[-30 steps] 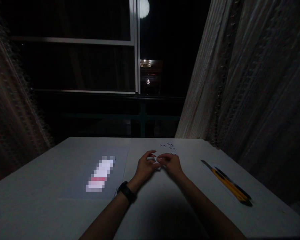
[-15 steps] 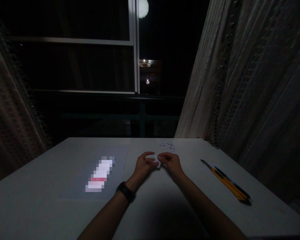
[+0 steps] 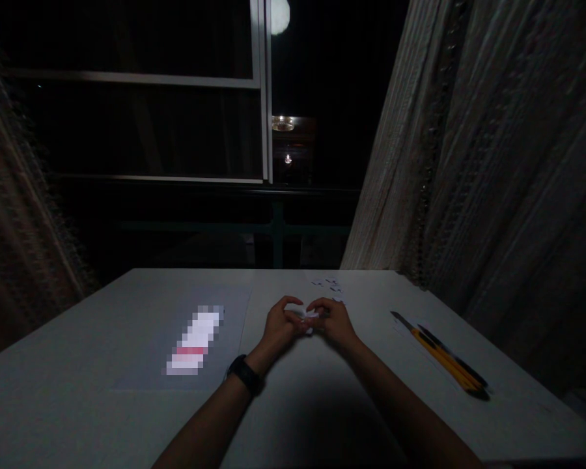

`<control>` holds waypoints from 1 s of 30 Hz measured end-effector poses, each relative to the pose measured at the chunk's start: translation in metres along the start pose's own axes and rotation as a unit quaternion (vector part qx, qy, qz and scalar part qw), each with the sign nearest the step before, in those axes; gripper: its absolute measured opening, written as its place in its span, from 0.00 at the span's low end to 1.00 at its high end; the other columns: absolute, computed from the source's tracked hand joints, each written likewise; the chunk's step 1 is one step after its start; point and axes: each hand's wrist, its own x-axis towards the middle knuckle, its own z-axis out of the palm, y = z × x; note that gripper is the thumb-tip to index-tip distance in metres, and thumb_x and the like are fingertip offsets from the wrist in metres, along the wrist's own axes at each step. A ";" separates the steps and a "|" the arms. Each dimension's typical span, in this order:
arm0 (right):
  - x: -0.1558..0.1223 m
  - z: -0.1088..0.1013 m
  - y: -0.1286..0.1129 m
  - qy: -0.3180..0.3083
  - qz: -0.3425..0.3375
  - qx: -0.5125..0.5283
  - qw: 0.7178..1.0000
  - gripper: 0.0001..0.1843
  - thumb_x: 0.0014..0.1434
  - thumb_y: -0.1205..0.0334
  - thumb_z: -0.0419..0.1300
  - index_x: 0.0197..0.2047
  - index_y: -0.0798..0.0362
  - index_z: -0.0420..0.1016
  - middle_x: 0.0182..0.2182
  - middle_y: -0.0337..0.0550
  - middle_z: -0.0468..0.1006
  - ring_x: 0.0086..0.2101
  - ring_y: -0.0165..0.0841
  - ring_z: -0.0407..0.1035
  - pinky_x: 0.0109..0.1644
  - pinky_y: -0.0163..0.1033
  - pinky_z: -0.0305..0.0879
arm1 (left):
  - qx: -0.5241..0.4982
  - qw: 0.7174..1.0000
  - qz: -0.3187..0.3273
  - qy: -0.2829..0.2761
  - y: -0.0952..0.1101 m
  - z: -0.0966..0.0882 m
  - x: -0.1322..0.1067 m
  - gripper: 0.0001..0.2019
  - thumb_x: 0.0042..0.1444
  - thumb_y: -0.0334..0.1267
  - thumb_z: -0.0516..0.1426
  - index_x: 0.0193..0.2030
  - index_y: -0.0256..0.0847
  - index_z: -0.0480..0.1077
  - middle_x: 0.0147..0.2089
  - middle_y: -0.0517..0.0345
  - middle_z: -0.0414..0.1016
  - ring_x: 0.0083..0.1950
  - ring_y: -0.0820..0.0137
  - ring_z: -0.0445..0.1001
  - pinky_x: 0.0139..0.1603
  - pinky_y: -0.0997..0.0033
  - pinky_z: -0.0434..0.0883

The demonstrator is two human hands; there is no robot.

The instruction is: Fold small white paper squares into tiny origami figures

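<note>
A small piece of white paper is pinched between my two hands above the white table. My left hand, with a dark watch on its wrist, grips the paper's left side between thumb and fingers. On the other side, my right hand holds it with bent fingers and thumb. Fingers cover part of the paper, so its full shape is hidden. Just beyond my right hand lie several small paper pieces with dark marks.
On the right lies a yellow utility knife with its blade out, beside a dark pen. A large paper sheet with a blurred-out bright phone-like rectangle lies left. Curtains and a window frame stand behind.
My right thumb and fingers have shifted on the paper, and its visible part has changed shape between my hands. Both arms stay nearly in place.
</note>
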 end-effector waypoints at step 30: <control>0.004 -0.004 0.007 -0.031 0.078 0.070 0.994 0.12 0.31 0.64 0.68 0.23 0.56 0.73 0.15 0.35 0.71 0.16 0.27 0.63 0.21 0.32 0.57 | 0.008 0.999 -0.031 0.005 -0.005 -0.003 0.003 0.21 0.28 0.27 0.64 0.35 0.34 0.68 0.15 0.62 0.69 0.17 0.74 0.67 0.19 0.78 0.61</control>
